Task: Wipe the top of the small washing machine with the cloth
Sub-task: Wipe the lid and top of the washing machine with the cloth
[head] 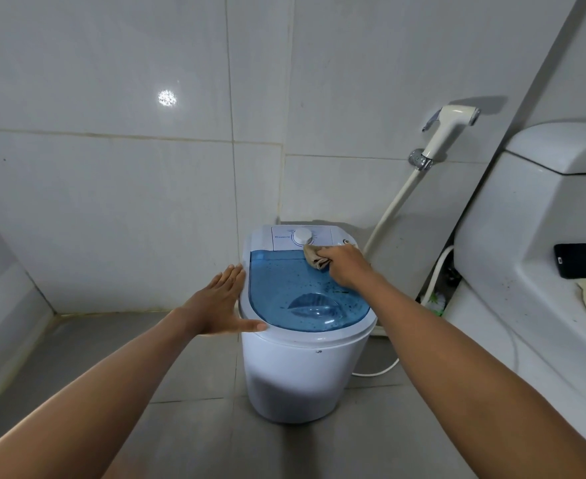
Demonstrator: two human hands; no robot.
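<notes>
A small white washing machine (301, 371) stands on the floor in the corner, with a translucent blue lid (298, 288) speckled with dark spots and a white control panel with a round dial (302, 236) at the back. My right hand (345, 266) is shut on a crumpled beige cloth (314, 256), pressing it on the back right of the lid just below the dial. My left hand (224, 304) lies flat with fingers apart against the machine's left rim, thumb on the front edge.
Tiled walls close in behind and to the left. A white toilet cistern (540, 216) stands at the right with a dark phone (581, 260) on it. A bidet sprayer (452, 131) with its hose hangs on the wall behind. A white cable (377, 371) trails on the floor.
</notes>
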